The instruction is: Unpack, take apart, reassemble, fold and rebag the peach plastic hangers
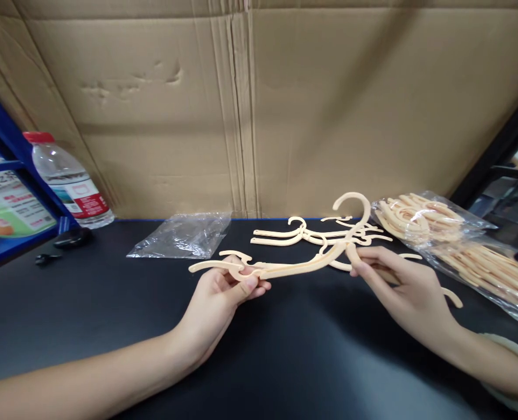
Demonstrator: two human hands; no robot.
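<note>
A cream plastic clothes hanger (300,269) is held between both hands above the black table, its hook pointing up. My left hand (217,300) pinches it at the left arm, near a joint where a curved end piece sticks out to the left. Closed on the hanger just below its hook is my right hand (401,286), which covers much of the right arm; a curved end shows beyond the wrist. Behind them, more cream hangers and hanger parts (280,238) lie on the table, partly overlapped by the held one.
Clear bags of cream hanger parts (420,219) lie at the right. An empty plastic bag (180,236) rests at the back. On the left stand a red-capped water bottle (73,184) and a small black object (73,237). Cardboard (154,116) walls off the back of the table (88,303).
</note>
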